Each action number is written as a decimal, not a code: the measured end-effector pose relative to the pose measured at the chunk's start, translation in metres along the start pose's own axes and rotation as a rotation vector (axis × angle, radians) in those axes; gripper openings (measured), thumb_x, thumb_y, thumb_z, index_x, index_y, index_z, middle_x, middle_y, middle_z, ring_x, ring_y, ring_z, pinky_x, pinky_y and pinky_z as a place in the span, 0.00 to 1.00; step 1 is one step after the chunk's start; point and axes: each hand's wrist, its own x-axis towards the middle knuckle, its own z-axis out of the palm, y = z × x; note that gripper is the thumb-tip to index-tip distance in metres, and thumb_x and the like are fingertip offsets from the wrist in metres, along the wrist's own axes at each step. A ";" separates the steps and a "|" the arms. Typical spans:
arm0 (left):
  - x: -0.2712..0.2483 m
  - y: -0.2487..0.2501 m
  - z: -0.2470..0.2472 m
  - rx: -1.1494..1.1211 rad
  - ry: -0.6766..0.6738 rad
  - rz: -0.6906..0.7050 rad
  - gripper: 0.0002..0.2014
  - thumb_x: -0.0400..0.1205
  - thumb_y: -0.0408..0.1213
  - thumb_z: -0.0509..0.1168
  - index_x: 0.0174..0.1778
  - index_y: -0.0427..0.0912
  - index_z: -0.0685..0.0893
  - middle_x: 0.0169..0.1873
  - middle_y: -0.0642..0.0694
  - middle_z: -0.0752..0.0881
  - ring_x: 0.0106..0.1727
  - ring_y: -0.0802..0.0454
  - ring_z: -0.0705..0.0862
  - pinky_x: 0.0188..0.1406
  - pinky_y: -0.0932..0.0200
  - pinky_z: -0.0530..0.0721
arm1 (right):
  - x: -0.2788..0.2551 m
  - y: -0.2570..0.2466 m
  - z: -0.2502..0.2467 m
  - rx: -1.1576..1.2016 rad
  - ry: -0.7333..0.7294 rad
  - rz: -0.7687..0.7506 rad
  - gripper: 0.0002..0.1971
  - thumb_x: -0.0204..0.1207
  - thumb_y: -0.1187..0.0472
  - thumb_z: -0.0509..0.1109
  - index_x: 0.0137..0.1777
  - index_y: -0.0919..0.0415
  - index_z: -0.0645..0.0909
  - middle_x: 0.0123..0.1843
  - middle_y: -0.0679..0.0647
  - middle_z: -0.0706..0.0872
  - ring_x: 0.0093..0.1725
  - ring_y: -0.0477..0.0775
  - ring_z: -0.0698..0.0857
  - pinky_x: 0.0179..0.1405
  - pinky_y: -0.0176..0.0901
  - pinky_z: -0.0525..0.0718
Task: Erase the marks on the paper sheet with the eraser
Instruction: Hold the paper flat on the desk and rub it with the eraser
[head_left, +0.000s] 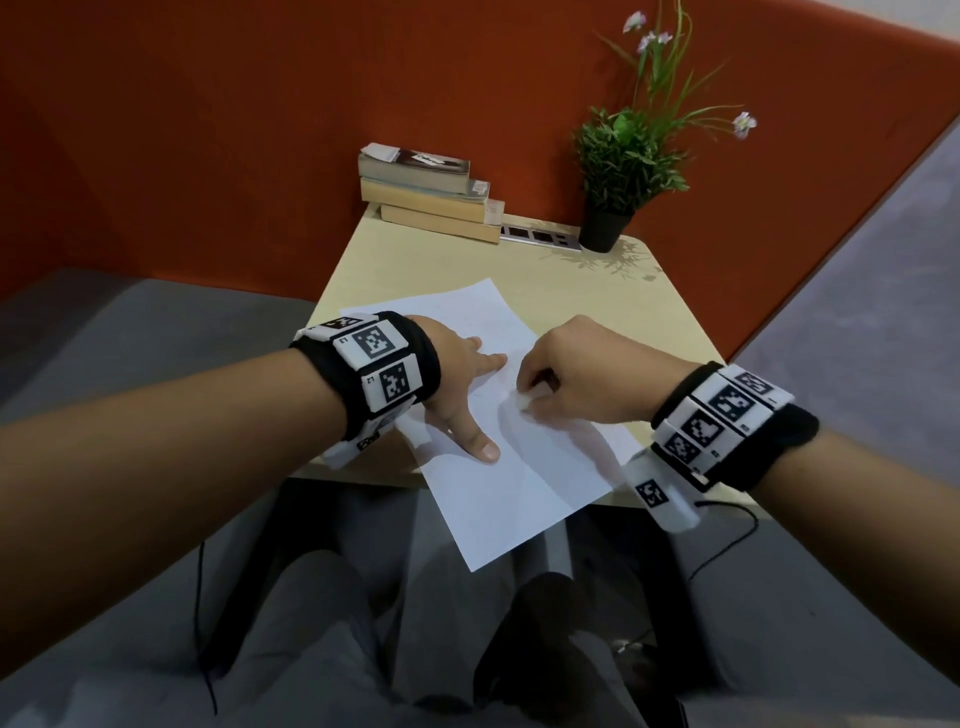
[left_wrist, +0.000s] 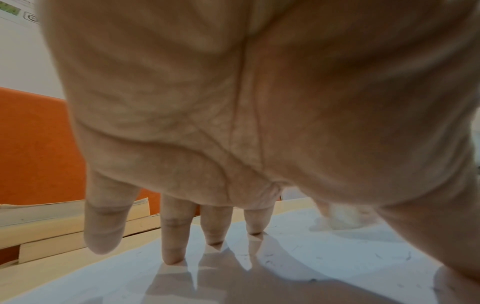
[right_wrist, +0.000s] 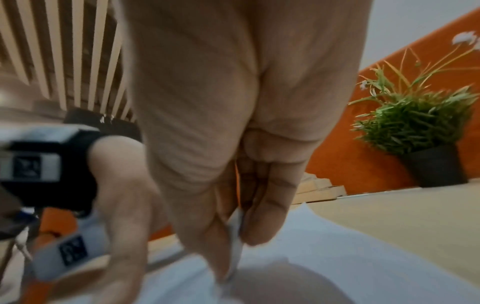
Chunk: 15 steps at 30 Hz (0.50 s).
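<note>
A white paper sheet (head_left: 511, 483) lies askew on the small beige table (head_left: 587, 291), its near corner hanging over the front edge. My left hand (head_left: 467, 384) lies spread flat on the sheet's left part, fingers straight and pressing down; the left wrist view shows the fingertips (left_wrist: 172, 257) touching the paper (left_wrist: 324, 253). My right hand (head_left: 566, 374) pinches a small white eraser (head_left: 522, 402) between thumb and fingers, its tip on the paper near the middle. The eraser (right_wrist: 236, 246) appears edge-on in the right wrist view. Faint grey marks (left_wrist: 267, 261) speckle the sheet.
A stack of three books (head_left: 431, 195) stands at the table's back left. A potted plant (head_left: 623, 171) in a black pot and a socket strip (head_left: 540, 236) are at the back right. An orange partition (head_left: 234, 130) rises behind the table. My knees sit below the front edge.
</note>
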 end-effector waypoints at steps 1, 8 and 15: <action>0.001 -0.001 0.000 0.001 -0.002 0.001 0.66 0.66 0.84 0.65 0.90 0.63 0.33 0.92 0.54 0.39 0.86 0.42 0.68 0.79 0.40 0.75 | -0.003 -0.002 -0.002 0.019 -0.052 -0.029 0.09 0.77 0.53 0.81 0.56 0.48 0.95 0.47 0.42 0.95 0.46 0.43 0.89 0.48 0.40 0.89; 0.002 -0.013 0.000 -0.066 0.052 0.039 0.73 0.62 0.82 0.72 0.90 0.60 0.30 0.91 0.49 0.59 0.84 0.42 0.72 0.81 0.43 0.71 | -0.002 0.011 -0.002 0.081 0.033 0.058 0.09 0.76 0.52 0.82 0.55 0.49 0.95 0.46 0.42 0.95 0.48 0.44 0.90 0.50 0.43 0.89; -0.012 -0.047 -0.008 -0.172 0.059 0.116 0.79 0.52 0.77 0.82 0.84 0.75 0.27 0.89 0.52 0.65 0.81 0.46 0.73 0.80 0.43 0.73 | -0.055 0.026 -0.030 0.252 0.000 0.067 0.09 0.76 0.48 0.85 0.55 0.43 0.95 0.49 0.39 0.95 0.47 0.39 0.91 0.45 0.32 0.86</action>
